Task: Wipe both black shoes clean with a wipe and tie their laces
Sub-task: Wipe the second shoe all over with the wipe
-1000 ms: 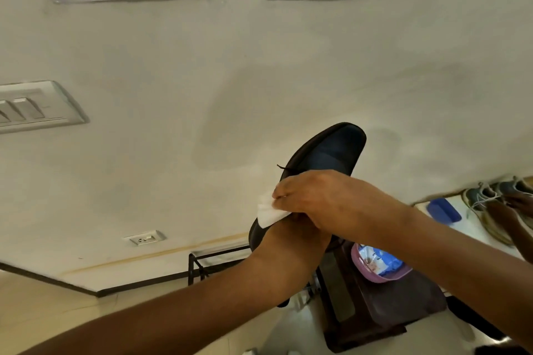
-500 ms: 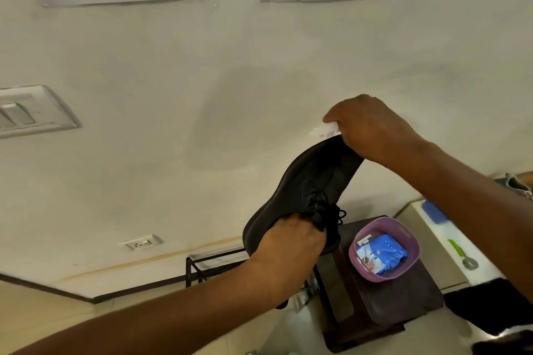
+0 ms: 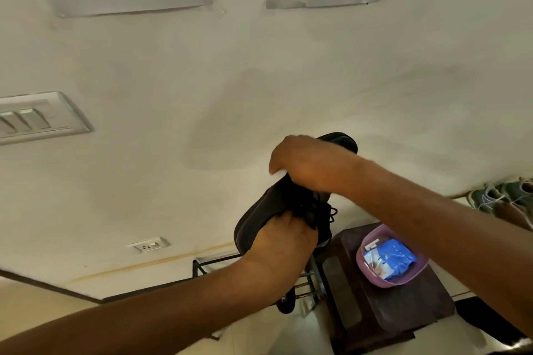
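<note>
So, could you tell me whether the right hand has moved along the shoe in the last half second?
Yes. The right hand slid from the upper tip down toward the laces, nearer the left hand.

1. Two bare forearms reach into view from the lower edge, one from the lower left and one from the right.
2. No sleeve shows on either arm, and both are uncovered up to the frame's edge.
3. The left hand (image 3: 284, 235) and the right hand (image 3: 310, 163) wear no glove.
4. No watch, band or ring shows on the visible wrists or fingers (image 3: 277, 160).
</note>
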